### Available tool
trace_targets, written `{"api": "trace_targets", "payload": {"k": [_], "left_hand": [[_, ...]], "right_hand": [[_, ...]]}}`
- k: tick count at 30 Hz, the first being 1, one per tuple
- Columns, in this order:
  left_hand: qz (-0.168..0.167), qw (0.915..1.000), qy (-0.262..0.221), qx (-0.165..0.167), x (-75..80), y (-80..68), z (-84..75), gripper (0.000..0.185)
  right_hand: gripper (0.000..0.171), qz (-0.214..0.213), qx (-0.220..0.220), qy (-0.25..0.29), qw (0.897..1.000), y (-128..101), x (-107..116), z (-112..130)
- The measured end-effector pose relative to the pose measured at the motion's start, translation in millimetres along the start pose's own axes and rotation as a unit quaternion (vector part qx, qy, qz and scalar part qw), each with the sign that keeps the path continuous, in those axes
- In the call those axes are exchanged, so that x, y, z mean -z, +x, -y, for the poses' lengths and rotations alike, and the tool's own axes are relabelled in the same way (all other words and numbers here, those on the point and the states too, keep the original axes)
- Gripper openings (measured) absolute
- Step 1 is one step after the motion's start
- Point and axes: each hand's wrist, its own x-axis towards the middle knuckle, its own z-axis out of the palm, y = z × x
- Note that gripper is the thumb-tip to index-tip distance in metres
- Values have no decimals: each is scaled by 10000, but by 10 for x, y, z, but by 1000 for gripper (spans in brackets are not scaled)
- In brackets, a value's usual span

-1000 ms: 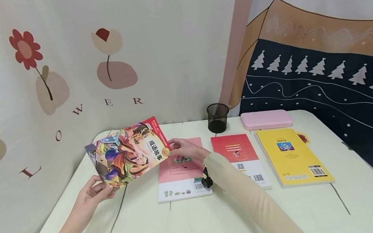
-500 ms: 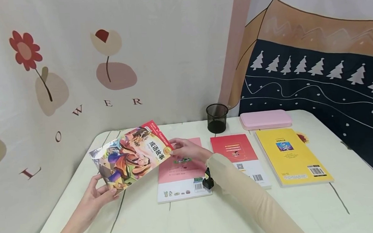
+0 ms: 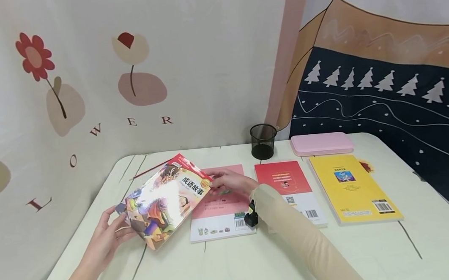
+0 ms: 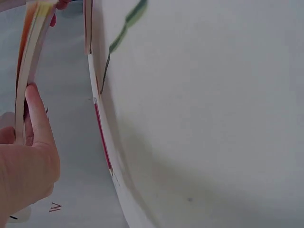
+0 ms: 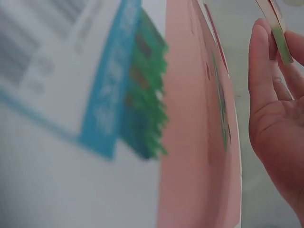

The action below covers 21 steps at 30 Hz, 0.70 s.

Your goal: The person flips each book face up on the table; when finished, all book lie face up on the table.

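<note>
The illustrated storybook [image 3: 164, 200] was held tilted just above the pale table [image 3: 223, 262], its right corner over the left edge of the pink book [image 3: 220, 208] lying flat there. The left hand [image 3: 107, 239] gripped its lower left corner, fingers curled round the edge (the left wrist view showed the fingertips [image 4: 35, 114] against the page block), while the right hand [image 3: 230, 183] pinched the upper right corner between thumb and fingers. Further right lay a red book [image 3: 286, 187] and a yellow book [image 3: 352, 188], with a black mesh cup [image 3: 263, 141] and a pink case [image 3: 321, 143] behind them.
</note>
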Motion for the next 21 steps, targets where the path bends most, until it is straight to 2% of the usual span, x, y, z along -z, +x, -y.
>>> {"api": "trace_targets", "payload": {"k": [7,9,14,16,21], "left_hand": [[18,9999,108,31,56,-51,-46,27],[19,9998,186,52,78,-63,-47,25],[258,9982,544,-11,149,-90,-15,22],[273,9966,769,76,165,-95,-12,23],[122,9890,1371,541,171,-106,-36,36]], "right_hand": [[41,-187,47,128,9997,47,-37,7],[39,-354,73,269,9990,65,-47,3],[32,-935,49,510,9943,127,-86,-19],[30,-1159,20,479,9921,154,-114,-24],[27,-1585,76,351,9867,226,-224,-43]]}}
